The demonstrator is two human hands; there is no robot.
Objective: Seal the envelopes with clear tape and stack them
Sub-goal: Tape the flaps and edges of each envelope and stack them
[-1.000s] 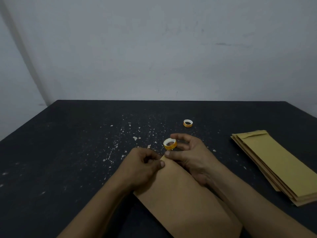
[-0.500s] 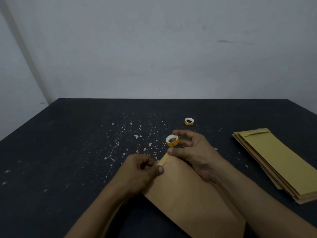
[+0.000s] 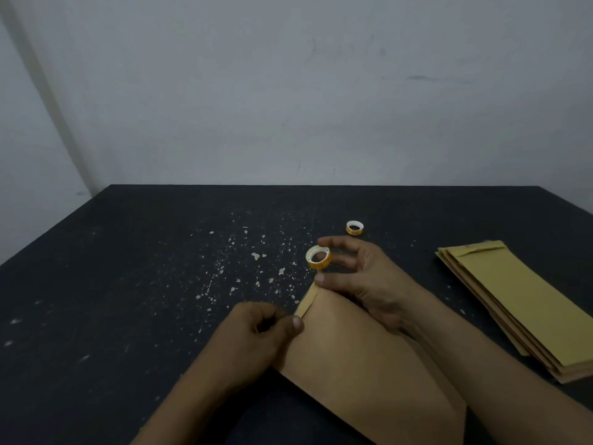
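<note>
Envelope: a brown envelope (image 3: pixel 369 354) lies flat on the black table (image 3: pixel 128 284). Its long axis slants from the flap end, out by the hands, back toward the person's right.
Flap: the folded flap (image 3: pixel 307 302) runs as a short strip between the two thumbs, its far end at the right thumb and its near end at the left.
Right hand: the right hand (image 3: pixel 362 281) has its fingers curled round a small tape roll (image 3: pixel 318 257), held just off the flap's far corner, and its thumb presses that corner down.
Left hand: the left hand (image 3: pixel 256 335) is curled tight, thumb tip at the flap's near corner (whether it pinches a tape end or only paper I cannot tell; clear tape doesn't show in this light).
What matters next: I'd judge the tape has to lie along the flap, with the roll at one end and the left thumb at the other, so the pull should follow that line.
Stack: a pile of envelopes (image 3: pixel 519 303) sits well off to the right, nearer the right hand.
Spare: a second roll (image 3: pixel 354 227) rests on the table beyond the right hand's fingers.
</note>
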